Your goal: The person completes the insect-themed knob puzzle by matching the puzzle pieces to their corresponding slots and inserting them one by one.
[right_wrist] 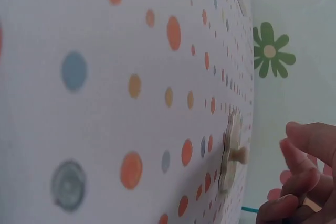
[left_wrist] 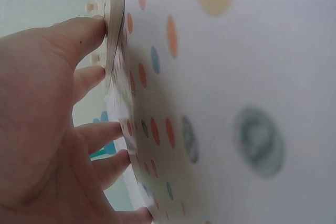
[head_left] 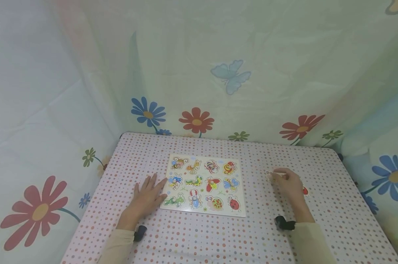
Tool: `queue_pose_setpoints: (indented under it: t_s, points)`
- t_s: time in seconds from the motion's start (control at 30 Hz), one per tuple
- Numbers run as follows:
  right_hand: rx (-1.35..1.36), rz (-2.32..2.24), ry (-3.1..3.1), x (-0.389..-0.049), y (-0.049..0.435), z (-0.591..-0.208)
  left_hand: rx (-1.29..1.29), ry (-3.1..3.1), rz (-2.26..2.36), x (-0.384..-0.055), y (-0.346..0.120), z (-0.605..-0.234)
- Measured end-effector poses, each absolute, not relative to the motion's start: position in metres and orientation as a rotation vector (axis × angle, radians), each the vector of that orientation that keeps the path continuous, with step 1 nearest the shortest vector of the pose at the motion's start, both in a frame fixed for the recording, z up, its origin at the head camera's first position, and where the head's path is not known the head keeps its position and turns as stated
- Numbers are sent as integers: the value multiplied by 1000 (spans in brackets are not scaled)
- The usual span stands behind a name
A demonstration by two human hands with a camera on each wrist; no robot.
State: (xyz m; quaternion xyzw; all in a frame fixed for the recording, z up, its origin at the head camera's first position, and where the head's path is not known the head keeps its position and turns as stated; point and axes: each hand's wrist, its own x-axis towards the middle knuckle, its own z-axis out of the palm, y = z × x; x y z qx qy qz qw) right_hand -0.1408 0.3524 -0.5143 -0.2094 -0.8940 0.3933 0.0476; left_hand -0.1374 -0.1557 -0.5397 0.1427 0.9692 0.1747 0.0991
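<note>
A wooden peg puzzle board with colourful insect pictures lies on the table. My left hand rests at its left edge, fingers spread; thumb and forefinger touch the board's side in the left wrist view, where small knobs show on top. To the board's right, my right hand is over a loose puzzle piece, partly hidden by the fingers. The right wrist view shows this piece flat on the cloth, its wooden knob upright. My fingertips are bent and apart from the knob, holding nothing.
A red puzzle piece lies just right of my right hand, partly covered by it. Dotted cloth covers the table. Flower-printed curtains hang behind and at both sides. Black wrist devices sit at both cuffs.
</note>
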Motion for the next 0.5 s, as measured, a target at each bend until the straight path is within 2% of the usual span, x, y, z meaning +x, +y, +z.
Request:
queue_pose_setpoints:
  t_s: [0.5]
  points:
    - [-725, 1169, -2794, -141, 357, -518, 424, 2868, 516, -138, -155, -540]
